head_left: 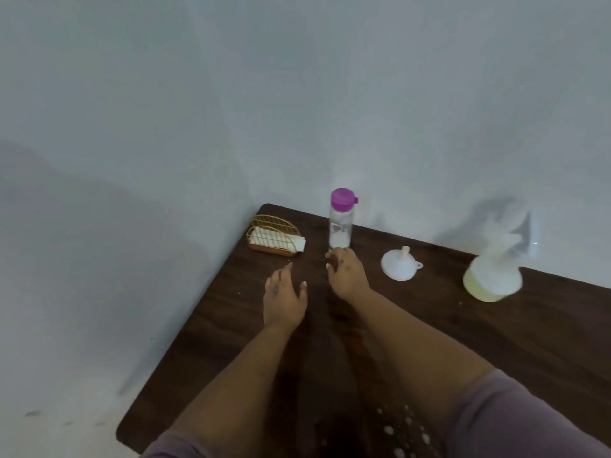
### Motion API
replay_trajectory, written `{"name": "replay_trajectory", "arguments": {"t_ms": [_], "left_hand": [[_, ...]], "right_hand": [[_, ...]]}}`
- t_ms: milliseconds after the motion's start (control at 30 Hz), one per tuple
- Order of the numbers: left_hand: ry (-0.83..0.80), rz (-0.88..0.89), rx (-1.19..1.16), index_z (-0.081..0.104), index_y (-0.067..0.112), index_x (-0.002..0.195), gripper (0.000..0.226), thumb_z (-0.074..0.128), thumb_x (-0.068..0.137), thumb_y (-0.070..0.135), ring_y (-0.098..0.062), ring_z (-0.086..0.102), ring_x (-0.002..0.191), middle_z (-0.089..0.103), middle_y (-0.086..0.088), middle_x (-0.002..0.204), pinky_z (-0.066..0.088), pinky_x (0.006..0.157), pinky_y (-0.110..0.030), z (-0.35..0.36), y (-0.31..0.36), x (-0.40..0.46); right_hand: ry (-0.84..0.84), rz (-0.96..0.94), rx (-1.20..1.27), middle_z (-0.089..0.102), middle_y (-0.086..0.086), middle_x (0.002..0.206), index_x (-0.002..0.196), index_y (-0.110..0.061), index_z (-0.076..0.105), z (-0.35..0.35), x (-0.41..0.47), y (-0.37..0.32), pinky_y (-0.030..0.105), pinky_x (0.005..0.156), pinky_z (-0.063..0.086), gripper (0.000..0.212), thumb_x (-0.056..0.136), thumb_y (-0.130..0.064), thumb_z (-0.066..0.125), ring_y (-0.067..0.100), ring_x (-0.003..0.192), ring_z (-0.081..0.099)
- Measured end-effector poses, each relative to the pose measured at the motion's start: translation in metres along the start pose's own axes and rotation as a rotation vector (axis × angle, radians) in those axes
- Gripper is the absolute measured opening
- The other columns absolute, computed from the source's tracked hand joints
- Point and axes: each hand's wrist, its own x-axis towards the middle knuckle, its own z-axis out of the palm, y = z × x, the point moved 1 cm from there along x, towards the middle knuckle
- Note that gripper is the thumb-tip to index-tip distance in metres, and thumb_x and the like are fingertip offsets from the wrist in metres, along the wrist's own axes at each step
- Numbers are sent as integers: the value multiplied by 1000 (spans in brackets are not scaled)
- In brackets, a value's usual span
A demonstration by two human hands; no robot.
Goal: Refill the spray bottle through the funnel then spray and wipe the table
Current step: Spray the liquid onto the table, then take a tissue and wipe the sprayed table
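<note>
My right hand [345, 271] reaches beside the purple-capped bottle [341, 219]; my left hand [284, 297] hovers open over the counter [496, 332].

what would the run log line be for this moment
stage: reaching | left hand: open, empty | right hand: open, near bottle base | bottle: upright, capped | funnel: inverted on table | spray bottle: blurred, right

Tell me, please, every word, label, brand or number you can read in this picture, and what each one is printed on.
No text can be read.
The clear bottle with the purple cap bears a dark printed mark on its side, too blurred to read.
The funnel, spray bottle and wire napkin holder show no lettering.
</note>
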Motion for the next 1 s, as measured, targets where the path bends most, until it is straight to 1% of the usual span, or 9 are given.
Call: {"name": "replay_trajectory", "arguments": {"t_ms": [67, 167, 233, 400, 500, 667, 800, 867, 1000], "left_hand": [[-85, -32, 107, 29, 18, 148, 69, 58, 91, 43, -22, 35, 133, 38, -5, 148, 39, 104, -37, -8, -27, 15], [-375, -47, 271, 12, 21, 154, 99, 66, 80, 59, -25, 12, 147, 12, -1, 162, 29, 114, -43, -11, -58, 33], [-513, -36, 367, 5, 20, 155, 110, 67, 76, 64, -27, 3, 150, 0, -1, 164, 24, 117, -44, -6, -68, 40], [-720, -58, 522, -2, 8, 154, 118, 71, 76, 60, -36, 0, 149, -6, -13, 163, 24, 115, -49, 5, -62, 66], [-844, -9, 617, 10, 4, 153, 112, 72, 76, 57, -40, 2, 148, 2, -20, 161, 18, 117, -53, 9, -53, 82], [-906, 26, 630, 25, 7, 149, 103, 76, 73, 55, -42, 3, 147, 12, -23, 159, 18, 115, -59, 17, -54, 95], [-870, 29, 619, 28, 9, 148, 102, 78, 71, 55, -46, 8, 146, 15, -22, 158, 26, 111, -59, 19, -56, 96], [-864, 26, 615, 28, 9, 147, 102, 78, 71, 55, -46, 8, 146, 16, -22, 158, 28, 111, -59, 20, -57, 95], [-861, 25, 632, 30, 9, 147, 101, 78, 71, 56, -47, 12, 145, 16, -23, 158, 32, 108, -59, 21, -56, 95]], "right_hand": [[-8, 6, 1, 56, 5, 121, 116, -15, 60, 17, 16, -13, 23, 94, 42, 25, 92, -7, 57, 17, 110, 55], [10, -8, -34, 58, 7, 122, 118, -12, 62, 38, 45, -27, 22, 93, 40, 28, 93, -4, 51, 19, 110, 56], [15, 9, -47, 59, 8, 123, 119, -12, 63, 50, 65, -33, 25, 95, 41, 29, 94, -5, 49, 21, 111, 56], [-19, 68, -135, 60, 5, 121, 116, -18, 66, 73, 97, -31, 31, 95, 45, 26, 92, -13, 60, 22, 108, 58], [-61, 93, -185, 60, 4, 122, 118, -20, 64, 84, 102, -29, 34, 95, 48, 29, 90, -16, 63, 21, 108, 58], [-54, 121, -217, 57, 4, 120, 118, -19, 62, 90, 110, -30, 35, 94, 48, 27, 91, -14, 61, 22, 108, 58], [-73, 147, -248, 58, 4, 120, 117, -20, 63, 92, 116, -31, 35, 94, 48, 28, 90, -15, 62, 23, 107, 58], [-59, 170, -245, 59, 5, 118, 114, -20, 63, 94, 117, -30, 35, 91, 50, 25, 89, -16, 64, 22, 103, 59], [-31, 251, -154, 63, 6, 110, 106, -19, 65, 96, 119, -29, 37, 88, 52, 18, 88, -18, 65, 21, 96, 60]]}}
